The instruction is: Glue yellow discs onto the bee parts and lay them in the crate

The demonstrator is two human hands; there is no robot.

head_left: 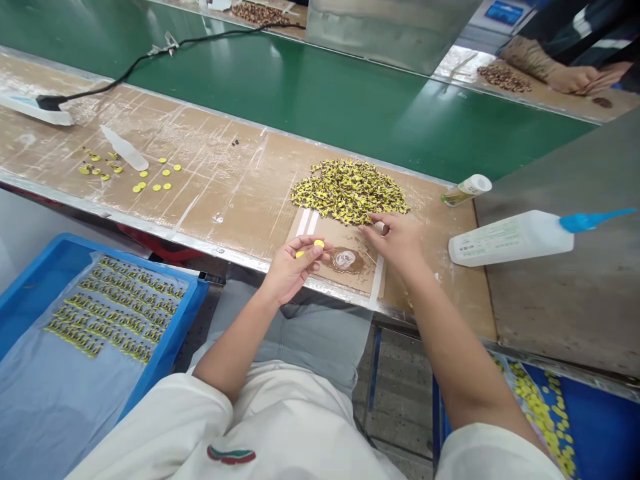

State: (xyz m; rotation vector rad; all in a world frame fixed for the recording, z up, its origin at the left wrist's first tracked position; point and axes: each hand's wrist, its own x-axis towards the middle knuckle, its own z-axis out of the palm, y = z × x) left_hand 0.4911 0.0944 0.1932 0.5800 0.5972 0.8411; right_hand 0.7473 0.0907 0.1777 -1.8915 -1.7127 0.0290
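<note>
My left hand point(295, 267) is closed around small round yellow discs point(319, 245); one sits at the thumb and fingertips, another point(299, 254) shows by the fingers. Just beside it lies a puddle of clear, wet-looking gel point(344, 259) on a cardboard sheet point(323, 233). My right hand point(395, 237) reaches to the front edge of a heap of tiny yellow and dark brown pieces point(353, 190). Its thumb and forefinger are nearly together there; whatever is between them is too small to make out. A thin stick point(369, 257) lies below that hand.
To the right are a white bottle with a blue nozzle point(515, 238) and a small tube point(466, 190). Loose yellow discs point(157, 187) lie left. Blue trays point(65, 257) flank the bench. Beyond the green belt point(300, 87), a co-worker's hands point(580, 79) are near brown pieces.
</note>
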